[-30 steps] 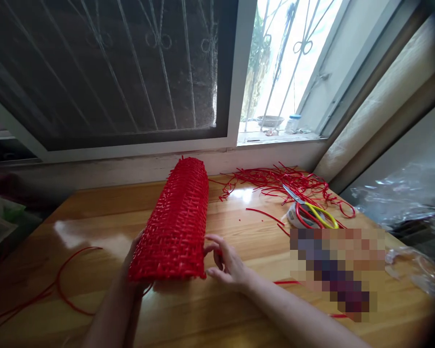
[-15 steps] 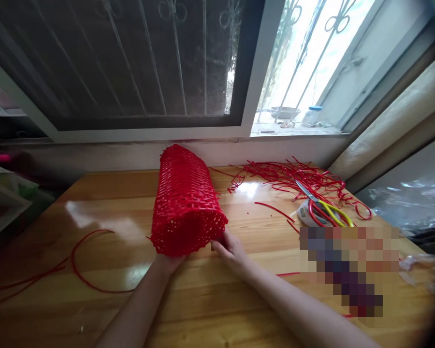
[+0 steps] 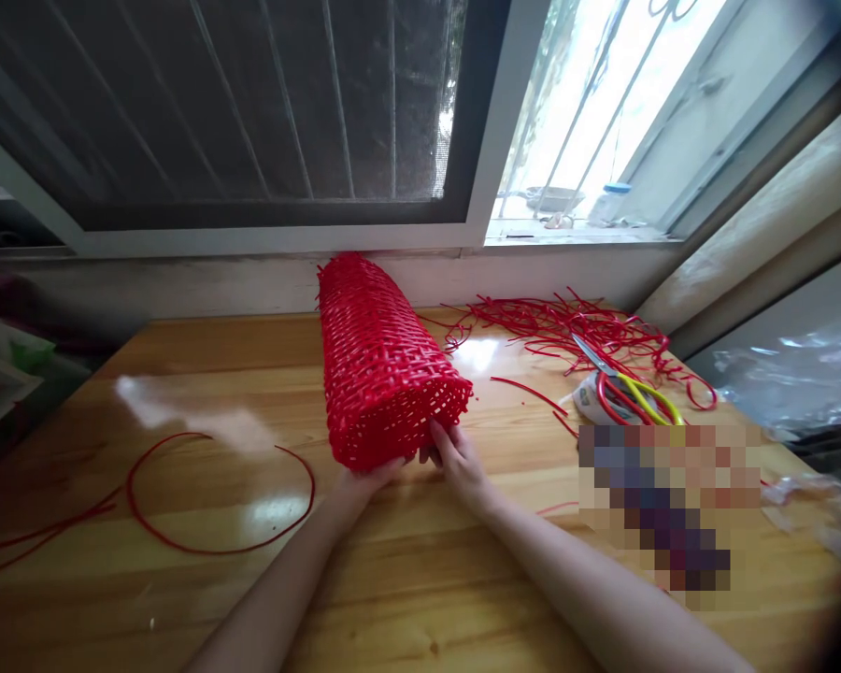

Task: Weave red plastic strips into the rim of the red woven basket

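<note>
A tall red woven basket leans away from me over the wooden table, its near end facing me and its far end by the wall. Under the lower edge of that near end is my left hand, its fingers mostly hidden beneath the weave. My right hand pinches the basket's lower right edge between thumb and fingers. A curved red strand lies on the table to the left of my left arm.
Red strands are heaped at the back right of the table. Scissors with red and yellow handles rest on a white roll. A blurred patch covers something at the right. The window wall borders the back.
The basket has shifted right and slightly up in view, turning a little, with both hands moving along with it. More of the curved strand on the left now shows. The view has tilted slightly.
</note>
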The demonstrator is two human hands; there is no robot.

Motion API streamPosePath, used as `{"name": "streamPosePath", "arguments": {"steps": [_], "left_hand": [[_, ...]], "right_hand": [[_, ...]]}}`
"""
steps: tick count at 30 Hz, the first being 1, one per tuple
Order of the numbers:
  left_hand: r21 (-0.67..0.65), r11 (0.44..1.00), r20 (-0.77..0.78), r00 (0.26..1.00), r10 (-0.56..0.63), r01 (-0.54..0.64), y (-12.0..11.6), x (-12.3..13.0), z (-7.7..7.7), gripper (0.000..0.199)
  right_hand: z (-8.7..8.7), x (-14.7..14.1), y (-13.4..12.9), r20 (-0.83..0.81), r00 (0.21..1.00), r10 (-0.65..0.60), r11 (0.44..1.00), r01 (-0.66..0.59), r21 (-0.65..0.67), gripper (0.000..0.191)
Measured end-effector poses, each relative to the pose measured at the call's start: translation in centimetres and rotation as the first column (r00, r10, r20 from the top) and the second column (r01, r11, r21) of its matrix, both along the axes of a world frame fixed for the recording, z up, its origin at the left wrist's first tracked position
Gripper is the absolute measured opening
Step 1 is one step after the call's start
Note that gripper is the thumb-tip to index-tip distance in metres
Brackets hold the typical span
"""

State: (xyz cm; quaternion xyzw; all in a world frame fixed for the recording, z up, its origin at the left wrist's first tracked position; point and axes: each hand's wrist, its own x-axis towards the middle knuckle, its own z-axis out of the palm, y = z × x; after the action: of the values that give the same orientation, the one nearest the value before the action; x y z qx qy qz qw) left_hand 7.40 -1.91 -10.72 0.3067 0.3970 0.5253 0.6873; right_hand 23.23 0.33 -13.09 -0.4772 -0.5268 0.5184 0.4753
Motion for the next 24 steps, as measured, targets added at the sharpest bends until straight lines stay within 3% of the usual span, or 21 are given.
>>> {"name": "streamPosePath", "arguments": {"steps": [3, 6, 12, 15, 17, 20, 22, 24], "left_hand": [[-0.028, 1.000, -0.198, 0.980, -0.010, 0.005, 0.1, 0.9, 0.4, 0.024], [-0.034, 0.994, -0.424, 0.902, 0.083, -0.108, 0.2, 1.1, 0.6, 0.024], [0.004, 0.965, -0.461, 0.856, 0.234, -0.262, 0.5, 0.8, -0.2, 0.030], [0.033, 0.975, -0.457, 0.864, 0.211, -0.221, 0.6, 0.7, -0.4, 0.031], [0.015, 0.996, -0.370, 0.925, 0.092, -0.093, 0.6, 0.9, -0.3, 0.031], [-0.050, 0.996, -0.059, 0.995, -0.081, 0.078, 0.5, 1.3, 0.2, 0.031], [-0.111, 0.992, 0.086, 0.995, -0.057, 0.067, 0.5, 1.5, 0.4, 0.028], [-0.158, 0.987, 0.128, 0.992, -0.013, 0.033, 0.5, 1.5, 0.4, 0.022]], "right_hand": [[0.2, -0.1, 0.2, -0.013, 0.998, 0.059, 0.998, -0.059, 0.016, 0.040], [0.4, -0.3, 0.3, -0.011, 0.989, 0.146, 0.989, -0.146, 0.021, 0.039], [0.3, -0.5, 0.1, 0.113, 0.975, 0.191, 0.981, -0.192, 0.001, 0.040], [-0.2, -0.5, 0.1, 0.106, 0.977, 0.183, 0.983, -0.183, -0.009, 0.042], [-0.4, -0.6, 0.2, 0.085, 0.978, 0.188, 0.982, -0.189, 0.000, 0.040], [-0.4, -0.6, 0.2, 0.077, 0.980, 0.186, 0.982, -0.188, 0.025, 0.035], [-0.1, -0.6, 0.2, 0.113, 0.981, 0.158, 0.985, -0.165, 0.058, 0.032], [0.4, -0.6, 0.1, 0.175, 0.973, 0.148, 0.980, -0.169, 0.107, 0.029]]}}
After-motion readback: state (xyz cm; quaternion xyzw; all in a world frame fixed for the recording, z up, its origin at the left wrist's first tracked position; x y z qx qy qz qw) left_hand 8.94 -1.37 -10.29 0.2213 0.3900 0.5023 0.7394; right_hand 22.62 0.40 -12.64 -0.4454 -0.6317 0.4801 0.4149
